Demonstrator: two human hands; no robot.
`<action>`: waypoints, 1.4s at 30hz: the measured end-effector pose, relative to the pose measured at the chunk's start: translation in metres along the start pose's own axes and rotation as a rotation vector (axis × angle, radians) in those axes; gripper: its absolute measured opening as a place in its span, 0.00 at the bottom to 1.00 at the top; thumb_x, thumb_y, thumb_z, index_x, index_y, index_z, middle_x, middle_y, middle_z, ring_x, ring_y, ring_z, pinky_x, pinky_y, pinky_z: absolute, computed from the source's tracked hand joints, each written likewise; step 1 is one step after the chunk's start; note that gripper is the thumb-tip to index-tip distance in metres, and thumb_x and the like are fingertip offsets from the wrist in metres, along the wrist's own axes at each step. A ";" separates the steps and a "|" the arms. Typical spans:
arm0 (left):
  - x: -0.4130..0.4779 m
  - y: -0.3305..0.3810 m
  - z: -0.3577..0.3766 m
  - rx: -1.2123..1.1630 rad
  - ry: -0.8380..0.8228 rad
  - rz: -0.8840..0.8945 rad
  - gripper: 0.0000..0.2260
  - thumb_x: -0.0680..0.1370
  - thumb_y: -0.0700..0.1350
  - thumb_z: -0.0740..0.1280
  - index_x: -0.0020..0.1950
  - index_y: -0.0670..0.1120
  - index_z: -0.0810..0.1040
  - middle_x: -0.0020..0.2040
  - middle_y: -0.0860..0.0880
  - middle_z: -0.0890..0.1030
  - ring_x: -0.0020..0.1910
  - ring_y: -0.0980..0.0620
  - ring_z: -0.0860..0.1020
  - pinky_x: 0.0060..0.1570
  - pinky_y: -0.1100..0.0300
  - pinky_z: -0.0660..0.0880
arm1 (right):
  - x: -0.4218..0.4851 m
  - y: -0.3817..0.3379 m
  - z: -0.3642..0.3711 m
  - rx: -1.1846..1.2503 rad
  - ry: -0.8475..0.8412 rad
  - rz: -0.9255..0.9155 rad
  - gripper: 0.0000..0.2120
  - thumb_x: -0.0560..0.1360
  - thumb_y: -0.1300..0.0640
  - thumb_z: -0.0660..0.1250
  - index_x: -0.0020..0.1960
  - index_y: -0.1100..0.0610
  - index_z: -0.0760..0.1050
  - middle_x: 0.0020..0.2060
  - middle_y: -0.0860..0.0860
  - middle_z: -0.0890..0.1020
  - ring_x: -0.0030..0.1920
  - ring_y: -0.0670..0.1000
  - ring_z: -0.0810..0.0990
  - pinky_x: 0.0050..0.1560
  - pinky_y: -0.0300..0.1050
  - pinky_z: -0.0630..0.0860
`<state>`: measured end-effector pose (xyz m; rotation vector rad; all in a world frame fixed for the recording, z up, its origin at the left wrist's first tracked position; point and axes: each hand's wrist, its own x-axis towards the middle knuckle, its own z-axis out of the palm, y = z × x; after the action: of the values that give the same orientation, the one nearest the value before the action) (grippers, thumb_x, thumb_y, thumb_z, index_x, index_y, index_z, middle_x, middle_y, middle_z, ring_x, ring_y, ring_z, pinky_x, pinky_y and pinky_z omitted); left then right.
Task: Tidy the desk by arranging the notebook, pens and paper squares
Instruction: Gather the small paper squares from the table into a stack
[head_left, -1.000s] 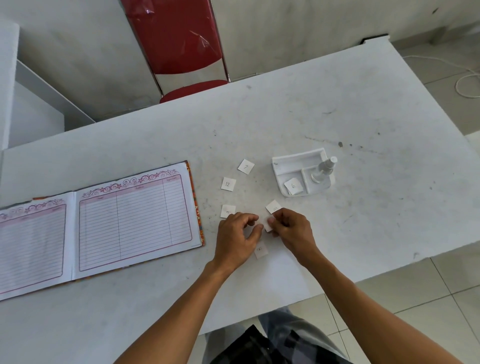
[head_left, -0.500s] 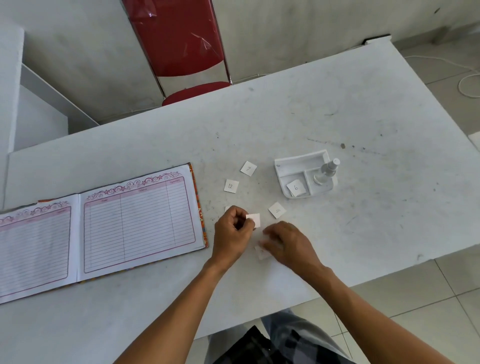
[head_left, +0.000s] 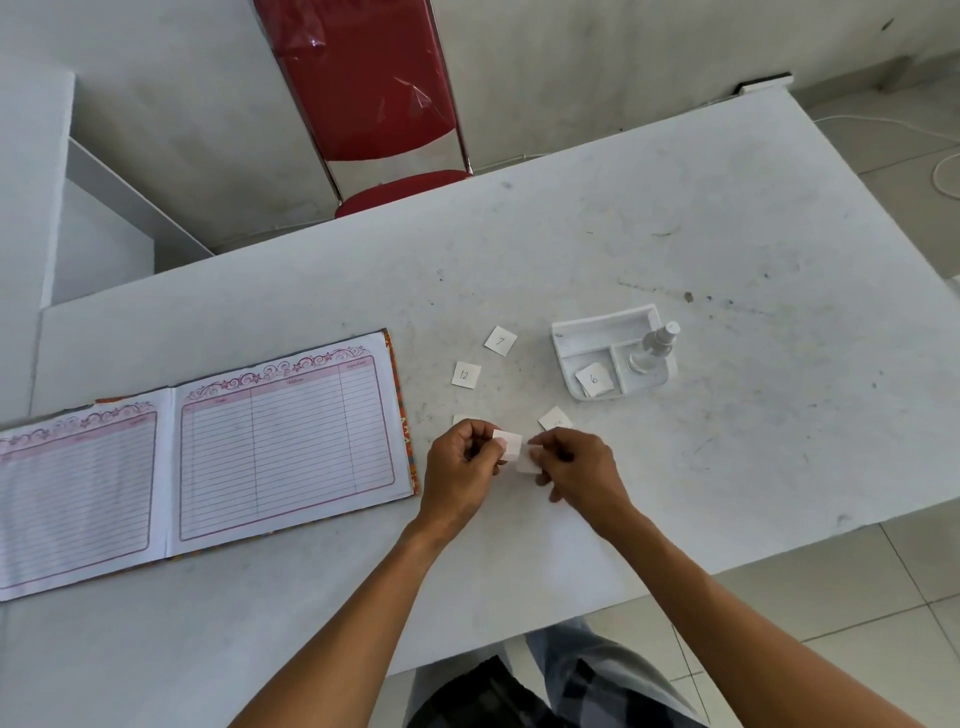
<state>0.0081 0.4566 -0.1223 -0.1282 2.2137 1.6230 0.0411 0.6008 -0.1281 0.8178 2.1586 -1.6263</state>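
My left hand (head_left: 464, 462) pinches a small white paper square (head_left: 509, 445) just above the table. My right hand (head_left: 576, 470) meets it from the right, gripping a second paper square (head_left: 527, 463) slightly lower. Loose squares lie beyond the hands: one marked 7 (head_left: 500, 341), one marked 12 (head_left: 465, 374), one beside my right hand (head_left: 554, 418), and a corner of another behind my left hand (head_left: 458, 419). A square marked 6 (head_left: 594, 379) lies in the white tray (head_left: 597, 332). The open lined notebook (head_left: 208, 452) lies flat to the left. No pens are visible.
A small white spray bottle (head_left: 652, 347) stands in the tray's right compartment. A red chair (head_left: 374, 98) stands behind the white table (head_left: 727, 234). The table's near edge runs just below my forearms, with tiled floor at the right.
My left hand lifted a paper square off the table. My right hand dipped toward the near edge, picked up another square, and has come back up to meet the left hand.
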 end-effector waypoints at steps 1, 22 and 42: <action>-0.001 -0.001 0.000 0.007 -0.006 0.004 0.07 0.76 0.41 0.67 0.44 0.53 0.75 0.43 0.57 0.79 0.44 0.55 0.80 0.38 0.70 0.77 | 0.000 -0.003 0.001 0.019 -0.016 -0.012 0.05 0.75 0.62 0.65 0.48 0.58 0.80 0.34 0.56 0.82 0.30 0.50 0.78 0.32 0.45 0.78; 0.026 -0.001 -0.031 -0.033 -0.065 -0.096 0.08 0.74 0.38 0.69 0.49 0.51 0.78 0.45 0.55 0.81 0.46 0.56 0.81 0.40 0.69 0.79 | 0.012 -0.013 0.017 -0.197 0.250 -0.070 0.12 0.74 0.56 0.67 0.57 0.53 0.74 0.42 0.52 0.80 0.41 0.50 0.79 0.42 0.42 0.75; 0.045 0.000 -0.065 -0.110 -0.066 -0.188 0.05 0.73 0.38 0.71 0.46 0.46 0.81 0.43 0.49 0.84 0.38 0.54 0.80 0.35 0.65 0.77 | 0.015 -0.043 0.063 0.511 0.177 0.110 0.02 0.74 0.66 0.67 0.42 0.62 0.76 0.34 0.56 0.81 0.32 0.50 0.78 0.35 0.41 0.73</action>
<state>-0.0499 0.4032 -0.1219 -0.2999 1.9985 1.6202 -0.0021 0.5366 -0.1225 1.2393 1.7749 -2.1511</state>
